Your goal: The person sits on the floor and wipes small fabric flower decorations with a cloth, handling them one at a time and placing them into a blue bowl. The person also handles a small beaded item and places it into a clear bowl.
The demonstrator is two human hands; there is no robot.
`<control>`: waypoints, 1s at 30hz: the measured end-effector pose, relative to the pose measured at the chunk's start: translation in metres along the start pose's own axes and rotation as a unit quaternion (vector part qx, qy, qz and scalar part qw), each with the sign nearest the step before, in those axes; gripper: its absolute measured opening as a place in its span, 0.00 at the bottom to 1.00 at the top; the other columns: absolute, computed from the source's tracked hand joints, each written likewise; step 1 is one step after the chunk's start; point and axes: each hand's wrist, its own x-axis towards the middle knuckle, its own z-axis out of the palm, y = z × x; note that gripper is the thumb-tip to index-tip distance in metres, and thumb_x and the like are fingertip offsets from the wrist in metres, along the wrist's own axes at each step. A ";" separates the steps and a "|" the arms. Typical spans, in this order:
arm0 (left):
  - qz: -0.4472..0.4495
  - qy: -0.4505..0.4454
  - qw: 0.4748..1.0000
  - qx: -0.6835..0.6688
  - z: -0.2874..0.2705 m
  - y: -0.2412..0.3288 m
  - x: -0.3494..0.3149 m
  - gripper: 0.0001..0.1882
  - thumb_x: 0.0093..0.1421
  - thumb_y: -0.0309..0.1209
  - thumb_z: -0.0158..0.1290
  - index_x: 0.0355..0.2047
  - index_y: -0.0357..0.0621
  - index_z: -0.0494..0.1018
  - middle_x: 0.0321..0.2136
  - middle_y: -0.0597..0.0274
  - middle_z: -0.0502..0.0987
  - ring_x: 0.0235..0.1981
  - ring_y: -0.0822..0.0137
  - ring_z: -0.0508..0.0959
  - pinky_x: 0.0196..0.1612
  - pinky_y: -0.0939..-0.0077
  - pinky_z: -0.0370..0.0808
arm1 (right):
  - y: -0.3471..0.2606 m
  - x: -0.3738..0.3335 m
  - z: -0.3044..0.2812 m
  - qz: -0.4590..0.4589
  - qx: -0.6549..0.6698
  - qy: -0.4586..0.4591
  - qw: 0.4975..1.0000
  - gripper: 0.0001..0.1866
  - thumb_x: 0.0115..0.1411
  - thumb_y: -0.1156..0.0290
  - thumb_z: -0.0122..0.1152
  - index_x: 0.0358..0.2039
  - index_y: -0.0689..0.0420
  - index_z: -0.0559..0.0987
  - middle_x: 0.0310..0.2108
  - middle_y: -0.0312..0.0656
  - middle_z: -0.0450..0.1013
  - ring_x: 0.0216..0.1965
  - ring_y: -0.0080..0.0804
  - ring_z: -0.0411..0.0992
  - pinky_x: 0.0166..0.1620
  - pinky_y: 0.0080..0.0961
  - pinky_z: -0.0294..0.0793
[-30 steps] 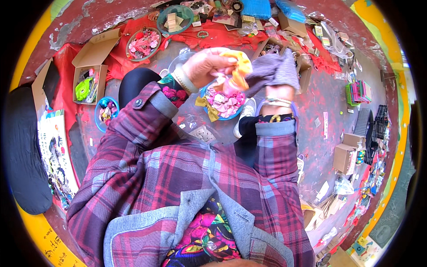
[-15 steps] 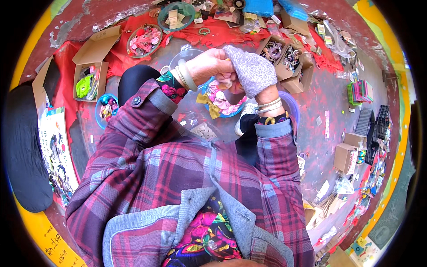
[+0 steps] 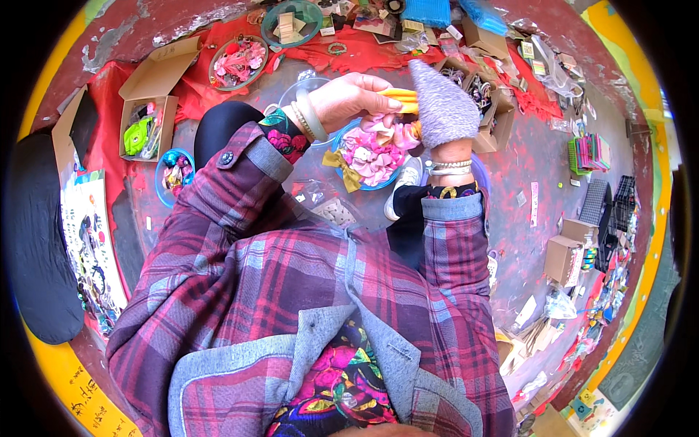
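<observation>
Between left hand (image 3: 351, 100) and right hand (image 3: 451, 151) stretches a yellow band (image 3: 402, 100), pinched by the left; grey cloth (image 3: 445, 109) covers the right, whose grip I cannot tell. Beneath them sits a blue basin (image 3: 377, 186) of pink scrunchies (image 3: 366, 166).

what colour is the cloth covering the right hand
The cloth is mottled greyish purple, seen best in the head view.

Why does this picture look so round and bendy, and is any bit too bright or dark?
Head view: the fisheye lens bends the yellow band into a curve inside a black rim; head view: a pale patch at lower right looks washed out; head view: the black shape at far left shows little detail; head view: the left hand looks fairly clear.
</observation>
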 end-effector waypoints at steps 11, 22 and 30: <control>-0.015 -0.021 0.996 -0.080 -0.009 0.004 -0.002 0.09 0.55 0.29 0.50 0.33 0.37 0.70 0.23 0.64 0.72 0.22 0.78 0.70 0.24 0.82 0.67 | 0.031 -0.008 0.014 0.336 0.502 0.160 0.781 0.15 0.59 0.70 0.46 0.45 0.63 0.70 0.41 0.43 0.71 0.40 0.31 0.70 0.42 0.24 0.70; 0.188 -0.063 0.934 -0.298 -0.005 -0.001 0.011 0.15 0.55 0.28 0.49 0.43 0.37 0.65 0.32 0.61 0.73 0.27 0.72 0.70 0.38 0.73 0.68 | 0.039 -0.014 0.039 0.275 0.895 0.092 0.338 0.14 0.62 0.62 0.43 0.45 0.55 0.66 0.41 0.38 0.68 0.40 0.29 0.68 0.43 0.25 0.70; 0.212 -0.012 0.937 -0.278 0.015 -0.008 0.011 0.18 0.54 0.26 0.49 0.46 0.37 0.63 0.37 0.58 0.72 0.33 0.70 0.72 0.44 0.66 0.67 | -0.021 -0.008 0.024 0.286 0.847 0.100 0.437 0.19 0.60 0.64 0.46 0.50 0.58 0.65 0.45 0.39 0.67 0.44 0.26 0.67 0.44 0.19 0.69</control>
